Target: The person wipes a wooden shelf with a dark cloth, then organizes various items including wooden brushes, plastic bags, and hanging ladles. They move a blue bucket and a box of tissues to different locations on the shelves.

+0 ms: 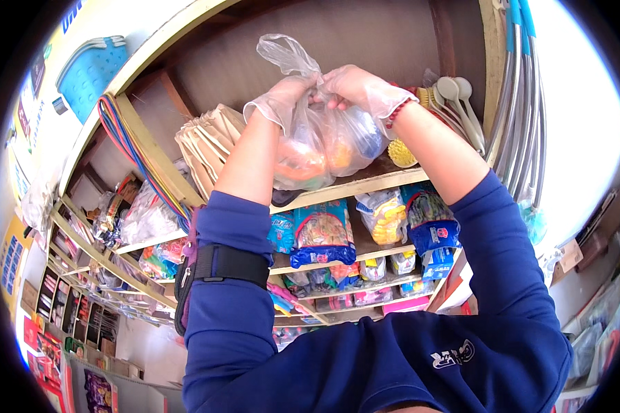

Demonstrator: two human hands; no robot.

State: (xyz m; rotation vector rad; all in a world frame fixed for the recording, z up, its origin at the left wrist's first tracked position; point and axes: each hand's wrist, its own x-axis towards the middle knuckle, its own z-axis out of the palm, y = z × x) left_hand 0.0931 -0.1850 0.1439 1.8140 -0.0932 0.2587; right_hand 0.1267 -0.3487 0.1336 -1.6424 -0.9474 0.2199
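Note:
A clear plastic bag (306, 165) with orange and blue things inside rests at the front of the upper shelf (355, 186). My left hand (289, 93), in a thin clear glove, is closed on the gathered neck of the bag. From the other side my right hand (355, 86), gloved the same way, pinches that neck too. A loose loop of plastic stands up above my fingers. What exactly lies in the bag is blurred by the film. Folded brown paper bags (210, 144) lean to the left of my left hand.
White-handled brushes (455, 103) and a yellow spiky ball (401, 153) sit right of the bag. Packaged goods (324, 230) fill the shelves below. Metal hoses (520, 103) hang at the right post, coloured cords (141, 158) at the left. A blue basket (93, 76) hangs further left.

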